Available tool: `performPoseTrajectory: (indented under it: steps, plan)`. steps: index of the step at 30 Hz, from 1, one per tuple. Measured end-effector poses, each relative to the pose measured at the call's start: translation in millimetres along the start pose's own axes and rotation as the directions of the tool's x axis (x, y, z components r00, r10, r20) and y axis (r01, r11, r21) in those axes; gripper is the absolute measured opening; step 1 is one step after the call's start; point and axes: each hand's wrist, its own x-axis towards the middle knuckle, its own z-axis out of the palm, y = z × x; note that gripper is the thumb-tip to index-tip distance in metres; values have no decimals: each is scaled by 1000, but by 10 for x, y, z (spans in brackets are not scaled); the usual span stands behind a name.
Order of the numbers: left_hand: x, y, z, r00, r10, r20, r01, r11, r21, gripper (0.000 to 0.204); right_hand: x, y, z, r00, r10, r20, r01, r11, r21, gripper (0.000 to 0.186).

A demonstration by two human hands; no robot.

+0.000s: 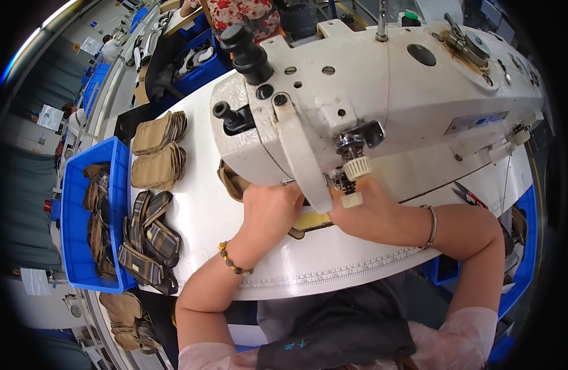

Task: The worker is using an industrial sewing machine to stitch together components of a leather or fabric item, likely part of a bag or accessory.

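Note:
Both hands are at the front of a white sewing machine [358,92], close under its head. My left hand [268,213] is curled, its fingertips partly hidden by the machine's curved white lever. It is closed on a tan fabric piece [233,183], which shows beyond the hand. My right hand [365,213] is bent in beside the white knobs, its fingertips hidden behind them, with the fingers closed over the work near the needle. Between the hands lies a yellow strip [313,220], with a dark-edged bit of fabric below it. The needle itself is hidden.
Two stacks of tan fabric pieces [157,165] and a pile of plaid pieces [151,237] lie on the white table [333,265] at left. A blue bin [122,216] of plaid pieces stands beyond its left edge. Red-handled scissors [470,196] lie at right. Another person [244,15] sits ahead.

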Motion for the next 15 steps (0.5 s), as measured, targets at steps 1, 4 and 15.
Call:
performPoseTrajectory:
  steps: [1,4,15]
  plan:
    - [-8,-11,-7,1000,-3,2,3,1000,1,12,36,-16,-52,1000,-2,0,2,1000,3,11]
    - [-22,-45,-25,999,-23,45,22,999,25,11,101,-76,-188,989,17,149,-3,996,-93,13]
    - [-5,-224,13,982,-174,73,188,895,-405,22,249,-183,-476,997,-74,-21,66,965,-255,45]
